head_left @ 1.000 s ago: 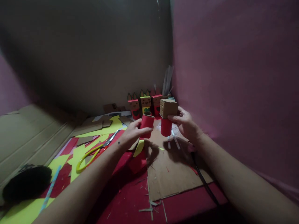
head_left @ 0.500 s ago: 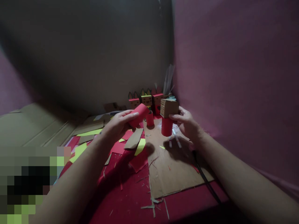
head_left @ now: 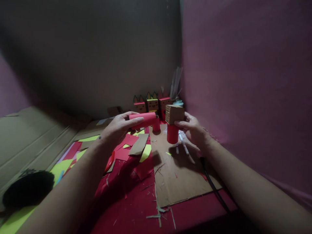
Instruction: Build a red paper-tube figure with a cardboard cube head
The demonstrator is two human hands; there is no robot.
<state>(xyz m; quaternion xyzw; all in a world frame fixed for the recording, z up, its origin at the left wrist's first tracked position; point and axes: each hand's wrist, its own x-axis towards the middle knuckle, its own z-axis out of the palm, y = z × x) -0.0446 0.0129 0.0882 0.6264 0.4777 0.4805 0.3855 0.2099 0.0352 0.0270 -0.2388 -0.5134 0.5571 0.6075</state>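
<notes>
My left hand (head_left: 122,125) is closed round a red paper tube (head_left: 143,119), held nearly level above the table. My right hand (head_left: 192,128) grips a brown cardboard box (head_left: 175,114) with a red cylinder (head_left: 172,134) under it, held upright over the cardboard sheet (head_left: 185,175). Behind the end of the left tube stands a shorter red tube (head_left: 156,126), partly covered by it. Farther back, several box-headed cardboard figures (head_left: 152,104) with drawn faces and pointed ears stand in a row.
Paper and cardboard scraps (head_left: 139,145) cover the red cloth (head_left: 117,201) at left. A black cord (head_left: 216,191) crosses the sheet's right side, near white sticks (head_left: 184,144). A dark round object (head_left: 28,188) lies at lower left. A pink wall (head_left: 246,81) borders the right.
The red tube in my left hand has turned from tilted to nearly level. My right hand has shifted slightly left and down with the box and cylinder.
</notes>
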